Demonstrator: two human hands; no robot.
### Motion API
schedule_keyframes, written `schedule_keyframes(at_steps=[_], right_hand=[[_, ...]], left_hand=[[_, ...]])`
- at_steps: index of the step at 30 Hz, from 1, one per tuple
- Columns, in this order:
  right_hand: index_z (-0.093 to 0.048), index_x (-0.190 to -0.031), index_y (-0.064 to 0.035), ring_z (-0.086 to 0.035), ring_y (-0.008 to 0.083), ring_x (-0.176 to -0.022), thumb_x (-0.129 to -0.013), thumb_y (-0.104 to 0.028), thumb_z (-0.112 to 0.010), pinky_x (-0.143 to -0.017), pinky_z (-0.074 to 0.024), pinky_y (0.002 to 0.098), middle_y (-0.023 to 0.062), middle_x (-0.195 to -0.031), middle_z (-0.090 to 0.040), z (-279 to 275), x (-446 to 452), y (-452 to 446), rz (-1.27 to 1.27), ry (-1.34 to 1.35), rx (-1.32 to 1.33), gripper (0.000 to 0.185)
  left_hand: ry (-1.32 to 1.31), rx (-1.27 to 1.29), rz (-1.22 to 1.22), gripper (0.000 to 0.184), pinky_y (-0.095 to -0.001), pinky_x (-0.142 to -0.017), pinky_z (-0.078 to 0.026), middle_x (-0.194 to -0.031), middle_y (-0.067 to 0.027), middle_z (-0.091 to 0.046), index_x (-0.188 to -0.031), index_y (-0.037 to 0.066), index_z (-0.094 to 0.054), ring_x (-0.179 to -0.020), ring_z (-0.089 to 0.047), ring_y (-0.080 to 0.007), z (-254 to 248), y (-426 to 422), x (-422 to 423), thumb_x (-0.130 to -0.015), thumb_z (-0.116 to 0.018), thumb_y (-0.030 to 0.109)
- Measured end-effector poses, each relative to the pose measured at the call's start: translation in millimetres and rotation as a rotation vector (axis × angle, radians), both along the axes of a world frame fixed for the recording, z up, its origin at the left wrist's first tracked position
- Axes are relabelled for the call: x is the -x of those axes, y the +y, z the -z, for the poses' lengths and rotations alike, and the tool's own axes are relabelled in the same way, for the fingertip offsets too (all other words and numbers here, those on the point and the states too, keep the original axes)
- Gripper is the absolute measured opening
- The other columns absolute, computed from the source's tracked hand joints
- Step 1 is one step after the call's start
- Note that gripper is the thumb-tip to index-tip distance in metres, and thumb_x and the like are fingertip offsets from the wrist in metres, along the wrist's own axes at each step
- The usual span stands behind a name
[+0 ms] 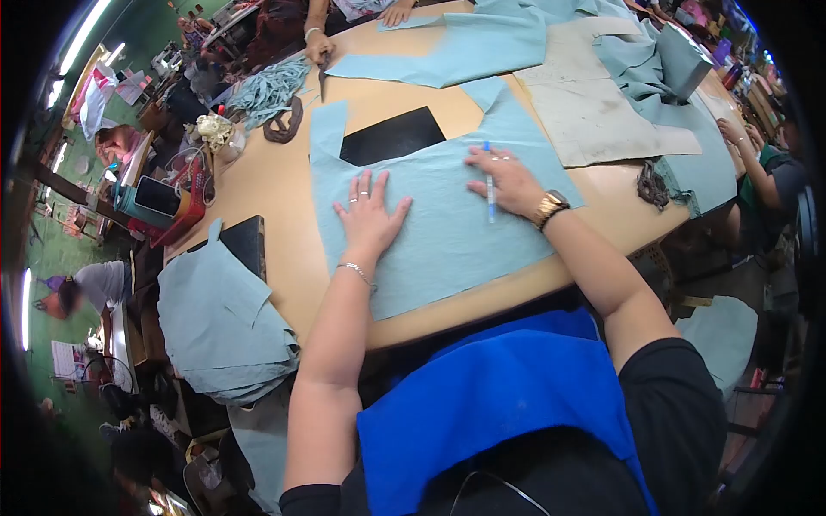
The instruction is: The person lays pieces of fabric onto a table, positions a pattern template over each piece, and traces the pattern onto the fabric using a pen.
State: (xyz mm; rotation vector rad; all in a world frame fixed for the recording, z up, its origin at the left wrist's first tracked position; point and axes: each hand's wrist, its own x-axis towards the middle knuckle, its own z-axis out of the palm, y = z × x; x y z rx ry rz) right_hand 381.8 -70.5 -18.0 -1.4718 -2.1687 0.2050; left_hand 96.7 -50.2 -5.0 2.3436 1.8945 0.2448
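Note:
A light blue fabric piece (pixel 439 232) with a cut-out at its top lies flat on the wooden table (pixel 288 176). My left hand (pixel 370 215) rests palm down on it, fingers spread, nothing held. My right hand (pixel 509 182), with a gold watch at the wrist, is on the right part of the fabric and has a blue-and-white pen (pixel 490 193) between its fingers. A black rectangular sheet (pixel 391 136) shows through the cut-out, its lower edge hidden under the fabric.
A co-worker's hand (pixel 318 47) holds scissors (pixel 323 82) across the table. Fabric strips (pixel 271 90) lie at the upper left, stacked blue pieces (pixel 219 318) at the lower left. Pale pattern sheets (pixel 594 107) and more fabric sit at the right, near another person (pixel 774 172).

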Motion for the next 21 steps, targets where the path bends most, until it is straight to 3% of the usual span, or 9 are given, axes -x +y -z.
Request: schedule_keyframes(at_steps=[8,10,14,16,19,20,21], right_hand=[[-0.058,-0.122,-0.0051,-0.044,0.0383,-0.13,-0.086,-0.026,-0.069,-0.108,-0.0363,0.0437,0.018,-0.14,-0.049,-13.0,-70.8,-67.0,0.203,0.044,0.059,0.043],[-0.058,-0.121,-0.0047,-0.047,0.0365,-0.127,-0.086,-0.022,-0.07,-0.107,-0.0374,0.0426,0.0193,-0.137,-0.051,-18.0,-78.1,-79.5,0.211,0.081,0.067,0.041],[-0.051,-0.129,-0.0072,-0.05,0.0269,-0.122,-0.088,-0.021,-0.069,-0.1,-0.0418,0.0382,0.0164,-0.138,-0.049,31.0,-137.9,-77.6,0.552,0.609,-0.256,0.046],[-0.043,-0.137,-0.0088,-0.049,0.0222,-0.121,-0.091,-0.022,-0.068,-0.096,-0.0432,0.0379,0.0137,-0.141,-0.045,32.8,-164.4,-70.4,0.72,1.027,-0.312,0.054],[-0.029,-0.145,-0.0105,-0.046,0.0202,-0.121,-0.092,-0.023,-0.067,-0.094,-0.0427,0.0423,0.0108,-0.147,-0.037,5.2,-176.0,-75.2,0.929,1.348,-0.064,0.067],[-0.02,-0.148,-0.0092,-0.041,0.0216,-0.127,-0.093,-0.023,-0.064,-0.092,-0.0431,0.0498,0.0059,-0.143,-0.04,2.1,-179.7,-72.7,0.941,1.377,-0.031,0.072],[-0.018,-0.149,-0.0097,-0.04,0.0236,-0.129,-0.094,-0.023,-0.063,-0.092,-0.0429,0.0499,0.0059,-0.145,-0.039,0.0,-183.3,-70.6,0.926,1.408,-0.034,0.072]], left_hand=[[0.01,0.02,-0.18,0.081,-0.065,-0.112,-0.012,-0.159,-0.0103,-0.019,-0.15,0.019,-0.03,-0.147,-0.014,-0.029,7.9,42.1,53.2,-0.087,-0.045,0.068],[-0.066,-0.071,-0.239,0.08,-0.0629,-0.111,-0.018,-0.156,-0.0129,-0.026,-0.149,0.017,-0.032,-0.145,-0.022,-0.0302,13.6,56.3,68.0,-0.088,-0.046,0.066],[-0.303,-0.119,-0.367,0.074,-0.0551,-0.108,-0.031,-0.145,-0.0165,-0.043,-0.143,0.012,-0.042,-0.134,-0.04,-0.0325,12.9,105.3,95.8,-0.09,-0.047,0.063],[-0.179,-0.123,-0.443,0.07,-0.0526,-0.102,-0.037,-0.133,-0.0171,-0.053,-0.139,0.01,-0.047,-0.124,-0.05,-0.0329,4.5,123.8,91.1,-0.088,-0.052,0.058],[-0.237,0.034,-0.476,0.063,-0.05,-0.096,-0.043,-0.117,-0.0185,-0.063,-0.131,0.008,-0.053,-0.113,-0.058,-0.034,-6.6,154.1,89.0,-0.085,-0.06,0.051],[-0.292,0.121,-0.469,0.061,-0.0493,-0.094,-0.045,-0.113,-0.0191,-0.065,-0.128,0.008,-0.055,-0.11,-0.06,-0.0345,-4.2,164.3,91.4,-0.083,-0.063,0.048],[-0.387,0.057,-0.477,0.058,-0.0483,-0.092,-0.046,-0.108,-0.0197,-0.066,-0.124,0.007,-0.056,-0.108,-0.061,-0.0348,2.2,174.7,94.1,-0.082,-0.065,0.045]])
